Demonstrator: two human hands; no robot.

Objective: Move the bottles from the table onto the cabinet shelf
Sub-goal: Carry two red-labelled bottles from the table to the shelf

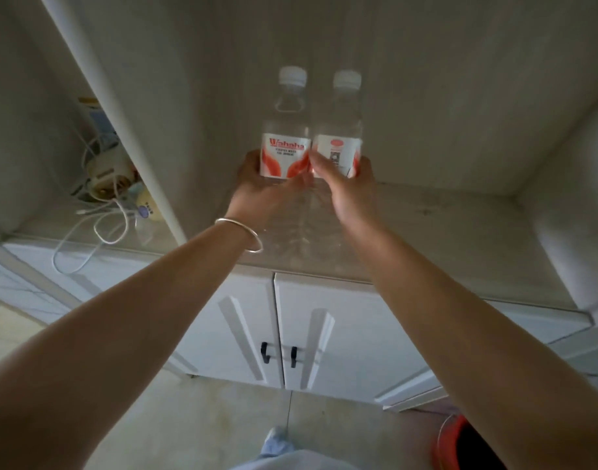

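Left hand (256, 183): gripping the left bottle (285, 130) low on its label, fingers wrapping the far side; a bangle (243, 237) is sitting on the wrist.
Right hand (350, 184): gripping the right bottle (345, 130) at the label, thumb lying across the front.
Bottles: both standing upright with white caps on, side by side and touching or nearly so at the labels; their bases are hidden behind the hands, so whether they are resting on the shelf (443, 225) cannot be told.
Place: the pair is sitting in the middle of the shelf's width, toward the back wall.
Left edge: a white upright post (134, 130) is running down just left of the left forearm; beyond it cables (97, 228) and a small appliance (107, 179) are crowding that section.
Right side: bare shelf is stretching well out to the side wall.
Front edge: the shelf lip is passing under both forearms, above two closed doors (324, 334) with black handles.
Floor: a red object (460, 446) is lying low right.
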